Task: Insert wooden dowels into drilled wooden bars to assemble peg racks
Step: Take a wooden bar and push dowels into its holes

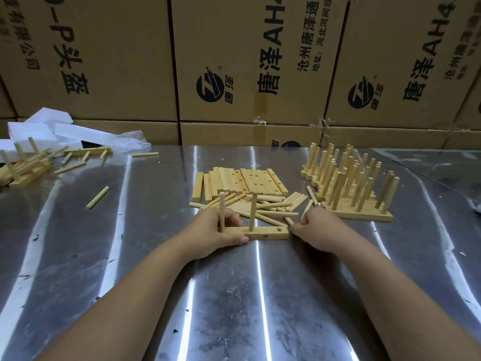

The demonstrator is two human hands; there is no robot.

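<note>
bar [260,233]: two dowels [252,212] in, one hole [279,230] empty | left hand [221,234] grips bar | right hand [316,227] curled by loose dowels [265,207], hold unclear

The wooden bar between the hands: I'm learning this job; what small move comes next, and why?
Probably stand a loose wooden dowel in the open end hole of the pale wooden bar: two dowels stand, left hand steadies it, right hand reaches the pile.

Printed cardboard boxes [125,61] behind steel table [234,295]; white foam blocks [65,128] far left.
</note>
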